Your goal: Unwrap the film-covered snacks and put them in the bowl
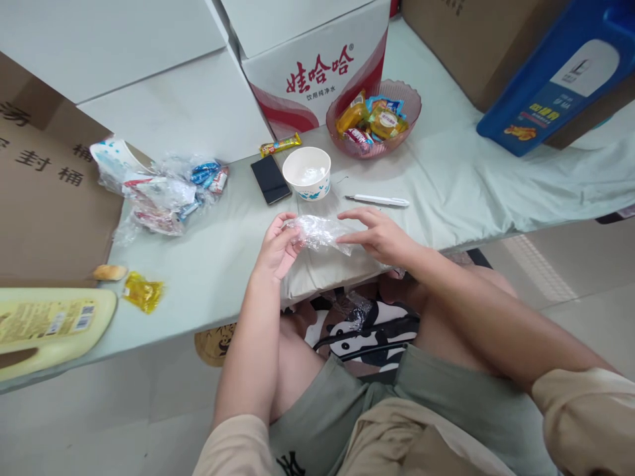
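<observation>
My left hand (281,246) pinches one end of a crumpled clear plastic bag (320,231) above the table's front edge. At the bag's other end is my right hand (377,233), its fingers apart; the lower ones come up to the plastic, and I cannot tell if they press on it. Just behind the bag stands a white paper bowl (310,173) with a blue pattern. A dark phone (270,180) lies left of the bowl, and a white pen (378,200) lies to its right.
Behind are a glass bowl of wrapped snacks (374,129), a yellow snack stick (280,144) and white cartons (317,79). Plastic-wrapped items (163,192), a bread piece (110,272), a yellow wrapper (143,291) and a pale jug (54,327) lie left. A blue jug (550,79) stands right.
</observation>
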Available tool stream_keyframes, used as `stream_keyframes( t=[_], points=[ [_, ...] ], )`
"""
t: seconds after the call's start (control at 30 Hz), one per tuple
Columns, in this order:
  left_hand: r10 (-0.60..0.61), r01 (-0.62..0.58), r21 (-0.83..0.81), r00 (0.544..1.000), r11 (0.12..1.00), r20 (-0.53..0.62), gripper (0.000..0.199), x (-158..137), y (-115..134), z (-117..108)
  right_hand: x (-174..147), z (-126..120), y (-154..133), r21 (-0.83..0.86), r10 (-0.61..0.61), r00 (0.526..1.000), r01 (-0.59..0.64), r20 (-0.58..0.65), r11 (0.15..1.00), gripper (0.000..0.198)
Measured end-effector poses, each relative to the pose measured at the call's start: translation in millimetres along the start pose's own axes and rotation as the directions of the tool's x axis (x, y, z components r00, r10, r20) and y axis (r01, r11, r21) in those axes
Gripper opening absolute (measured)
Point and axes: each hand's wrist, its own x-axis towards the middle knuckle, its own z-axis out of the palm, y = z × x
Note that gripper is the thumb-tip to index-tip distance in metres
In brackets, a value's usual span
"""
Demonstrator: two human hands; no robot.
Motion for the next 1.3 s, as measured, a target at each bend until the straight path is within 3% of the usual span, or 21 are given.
stream_keyframes(
  t=[0.07, 0.17, 0.23, 0.3, 0.37, 0.43, 0.53, 0.6, 0.67, 0.8, 0.93, 1.13, 1.3],
  points=[
    [0.013, -0.014, -0.029, 1.0, 0.999, -0.009, 0.044, 1.6, -0.4, -0.9, -0.9, -1.1, -1.7, -0.06, -0.024, 0.999, 0.026, 0.048, 0.998, 0.052],
    [0.058, -0.059, -0.032, 0.998, 0.998, -0.016, 0.047, 1.5, -1.7, -0.3, -0.6, -5.2, -5.3, 0.06, -0.015, 0.999, 0.013, 0.032, 0.998, 0.038],
    [0.072, -0.073, 0.008, 0.997, 0.997, 0.042, 0.053, -1.4, -2.7, 1.6, 1.0, -6.9, -6.0, 0.22, 0.089, 0.994, -0.073, -0.064, 0.973, 0.026],
    [0.053, -0.062, 0.055, 0.988, 0.997, 0.148, 0.058, -6.2, -3.6, 4.6, 3.8, -6.0, -5.5, 0.4, 0.244, 0.964, -0.184, -0.103, 0.898, 0.027],
    [0.021, -0.043, 0.084, 0.97, 0.996, 0.244, 0.06, -11.0, -4.2, 7.4, 7.2, -2.9, -5.7, 0.532, 0.318, 0.948, -0.267, -0.004, 0.804, 0.045],
    [0.007, -0.038, 0.101, 0.957, 0.994, 0.29, 0.062, -13.2, -4.6, 8.9, 10.7, 0.6, -8.3, 0.552, 0.286, 0.943, -0.333, 0.171, 0.765, 0.052],
    [0.019, -0.063, 0.155, 0.963, 0.986, 0.269, 0.062, -9.9, -5.3, 7.9, 15.3, 3.9, -15.8, 0.379, 0.276, 0.907, -0.389, 0.32, 0.839, 0.025],
    [0.041, -0.089, 0.207, 0.974, 0.974, 0.225, 0.06, -5.2, -6.3, 6.4, 17.3, 4.5, -20.0, 0.29, 0.334, 0.903, -0.407, 0.271, 0.866, 0.018],
    [0.07, -0.114, 0.244, 0.981, 0.963, 0.181, 0.056, -0.9, -7.9, 5.3, 18.0, 4.7, -21.1, 0.343, 0.372, 0.903, -0.427, 0.217, 0.837, 0.013],
    [0.172, -0.188, 0.264, 0.982, 0.946, 0.084, 0.047, 4.4, -12.6, 3.9, 15.5, 5.7, -15.4, 0.522, 0.36, 0.897, -0.443, 0.257, 0.729, 0.042],
    [0.226, -0.222, 0.245, 0.974, 0.944, 0.012, 0.046, 7.2, -15.5, 2.4, 12.3, 6.9, -10.6, 0.576, 0.361, 0.905, -0.422, 0.223, 0.7, 0.068],
    [0.178, -0.185, 0.121, 0.982, 0.975, 0.068, 0.058, 5.2, -14.9, 3.8, 12.5, 8.8, -11.7, 0.512, 0.418, 0.908, -0.37, 0.022, 0.775, 0.053],
    [0.194, -0.209, 0.176, 0.976, 0.962, 0.095, 0.072, 7.9, -8.5, -10.9, 15.7, 13.6, -10.6, 0.744, 0.482, 0.873, -0.373, 0.078, 0.554, 0.062]
  ],
)
